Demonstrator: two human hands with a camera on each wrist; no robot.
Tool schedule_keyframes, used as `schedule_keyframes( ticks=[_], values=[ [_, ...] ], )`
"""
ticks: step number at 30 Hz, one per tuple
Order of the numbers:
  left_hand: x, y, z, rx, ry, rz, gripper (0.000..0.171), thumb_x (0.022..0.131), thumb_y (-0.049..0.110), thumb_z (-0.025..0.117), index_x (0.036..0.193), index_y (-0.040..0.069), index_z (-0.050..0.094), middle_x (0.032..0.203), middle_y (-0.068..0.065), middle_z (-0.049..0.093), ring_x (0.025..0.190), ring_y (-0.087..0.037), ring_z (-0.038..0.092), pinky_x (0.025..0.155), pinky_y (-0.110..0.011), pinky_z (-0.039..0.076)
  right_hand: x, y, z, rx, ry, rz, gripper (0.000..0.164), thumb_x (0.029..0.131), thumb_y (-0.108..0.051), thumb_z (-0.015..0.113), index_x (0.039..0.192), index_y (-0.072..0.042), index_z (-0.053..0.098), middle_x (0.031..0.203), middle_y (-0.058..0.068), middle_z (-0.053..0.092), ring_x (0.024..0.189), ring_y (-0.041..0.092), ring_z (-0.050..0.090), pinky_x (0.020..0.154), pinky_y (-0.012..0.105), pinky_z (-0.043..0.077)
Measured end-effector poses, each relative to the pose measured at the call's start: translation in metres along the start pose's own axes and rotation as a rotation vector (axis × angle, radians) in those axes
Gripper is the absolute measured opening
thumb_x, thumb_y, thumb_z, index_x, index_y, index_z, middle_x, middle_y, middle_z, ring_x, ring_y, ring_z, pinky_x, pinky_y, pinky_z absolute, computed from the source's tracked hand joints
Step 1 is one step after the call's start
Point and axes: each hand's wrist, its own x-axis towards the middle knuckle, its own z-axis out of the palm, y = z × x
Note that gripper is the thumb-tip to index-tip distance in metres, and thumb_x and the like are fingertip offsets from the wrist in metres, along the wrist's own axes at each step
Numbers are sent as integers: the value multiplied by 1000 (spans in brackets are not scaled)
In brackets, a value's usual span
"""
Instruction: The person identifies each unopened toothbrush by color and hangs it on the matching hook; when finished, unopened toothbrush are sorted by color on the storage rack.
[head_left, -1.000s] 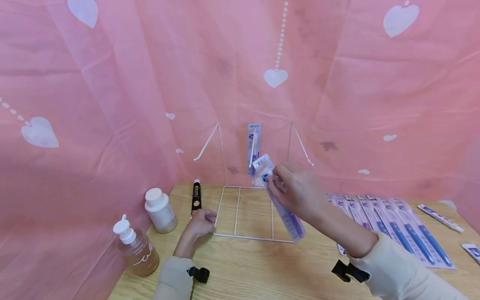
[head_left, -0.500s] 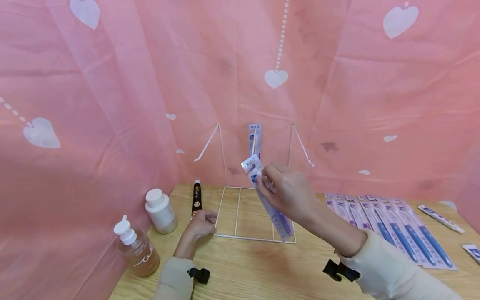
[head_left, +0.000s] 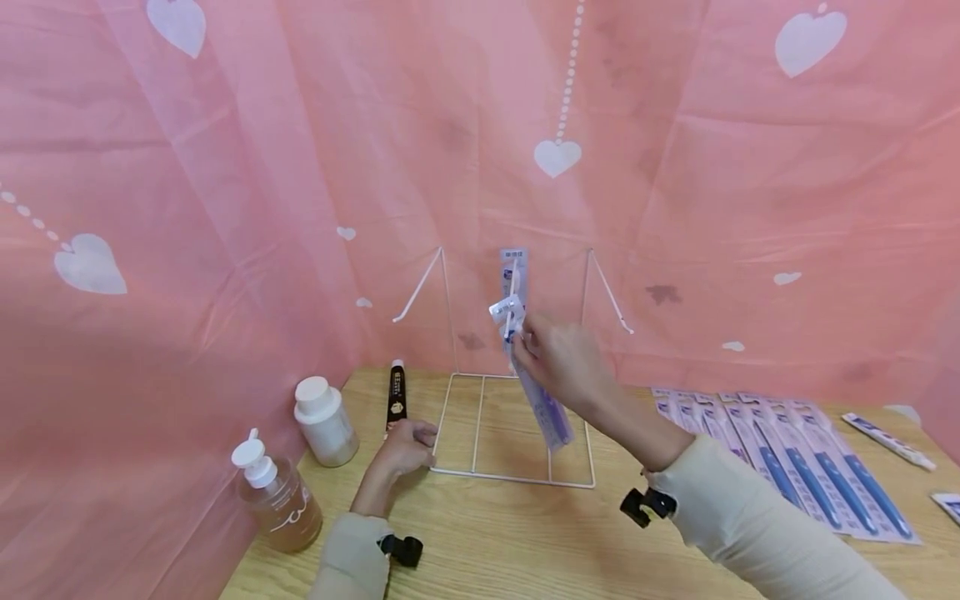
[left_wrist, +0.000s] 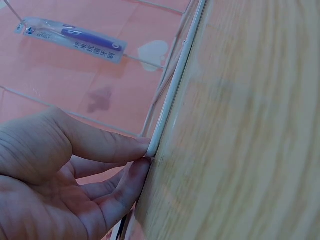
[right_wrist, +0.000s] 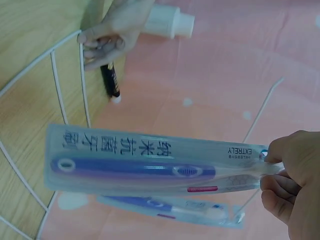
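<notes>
My right hand [head_left: 566,358] pinches a packaged purple toothbrush [head_left: 549,417] near its top and holds it tilted at the middle hook of a white wire rack [head_left: 510,477]. The hook's tip shows by the package's top; whether it passes through the hole I cannot tell. Behind it, another packaged toothbrush [right_wrist: 145,202] hangs on that hook. In the right wrist view, the held package lies across the picture, its top end between thumb and fingers. My left hand [head_left: 405,446] is at the rack's front left corner; in the left wrist view, thumb and fingers pinch the wire [left_wrist: 167,107].
Several packaged toothbrushes [head_left: 810,467] lie in a row on the table at right, beside a toothpaste tube [head_left: 888,442]. At left stand a pump bottle [head_left: 281,508] and a white bottle [head_left: 326,421]; a black tube [head_left: 397,392] lies behind my left hand. Two side hooks [head_left: 417,283] jut outward.
My right hand has moved left and slightly forward, bringing the packaged toothbrush from the right of the middle hook to its tip. My left hand stays at the rack's corner.
</notes>
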Motion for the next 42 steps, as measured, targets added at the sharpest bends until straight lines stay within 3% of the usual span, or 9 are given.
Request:
schedule_keyframes(
  ticks=[15,25,34,42],
  values=[
    [1,0,1,1,-11,-17,51,68,-14,75,117,-7,66,96,-10,62,91,-25,57,78,-39,52,37,35,33,40,91,191,6,80,-1,65,78,1,59,68,11,60,60,26,55,54,39,46],
    [-1,-1,1,6,-19,-7,52,67,-15,74,118,-9,65,96,-11,62,91,-25,58,77,-37,53,54,47,45,24,41,379,7,80,-3,65,84,2,62,73,13,63,65,29,58,60,41,48],
    [-1,-1,-1,-11,-7,-6,52,67,-15,74,117,-9,66,95,-12,63,89,-25,59,75,-37,53,69,55,48,4,56,426,3,78,0,60,80,1,59,72,14,61,64,30,57,56,41,46],
    [-2,-1,2,-10,-32,-3,53,68,-14,75,119,-9,64,98,-11,63,91,-25,58,75,-36,53,62,59,48,35,38,478,19,84,-13,72,88,3,63,77,16,65,67,31,60,60,41,48]
  ],
)
